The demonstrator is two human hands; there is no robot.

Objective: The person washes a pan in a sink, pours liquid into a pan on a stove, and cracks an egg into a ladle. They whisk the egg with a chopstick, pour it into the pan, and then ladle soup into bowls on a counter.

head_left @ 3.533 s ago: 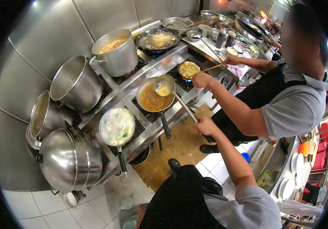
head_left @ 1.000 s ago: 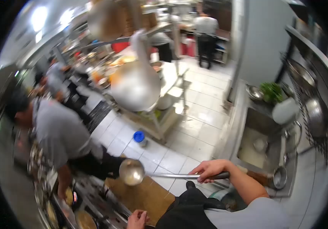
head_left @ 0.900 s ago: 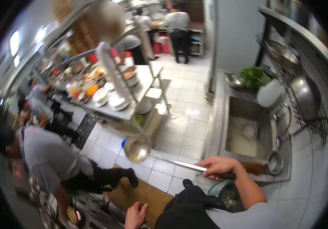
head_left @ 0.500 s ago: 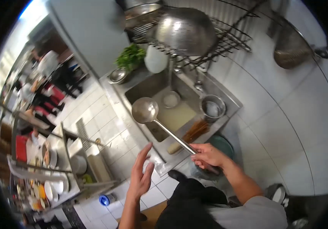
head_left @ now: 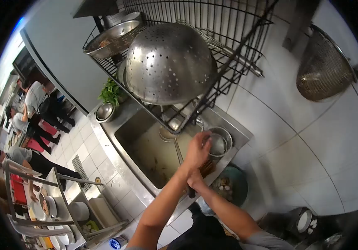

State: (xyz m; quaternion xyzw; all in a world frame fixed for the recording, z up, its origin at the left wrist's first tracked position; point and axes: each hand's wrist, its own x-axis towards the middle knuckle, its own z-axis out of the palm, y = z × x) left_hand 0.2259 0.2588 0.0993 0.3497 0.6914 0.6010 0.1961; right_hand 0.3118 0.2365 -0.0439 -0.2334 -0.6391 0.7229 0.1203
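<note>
Ladle (head_left: 179, 151) slants into sink (head_left: 131, 162), head at cloudy water (head_left: 151, 152). Loose grip could drop it, splashing; crossed arms could bump small pot (head_left: 228, 136) off ledge. Right hand (head_left: 196, 180) clasps handle's end. Left hand (head_left: 198, 149) stretched over it, fingers by pot's rim; grip unclear.

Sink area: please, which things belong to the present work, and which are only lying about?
In use, apparently:
ladle, in the right hand
sink, around the ladle's bowl

Only lying about:
upturned colander
leafy greens
mesh strainer, hanging
</note>
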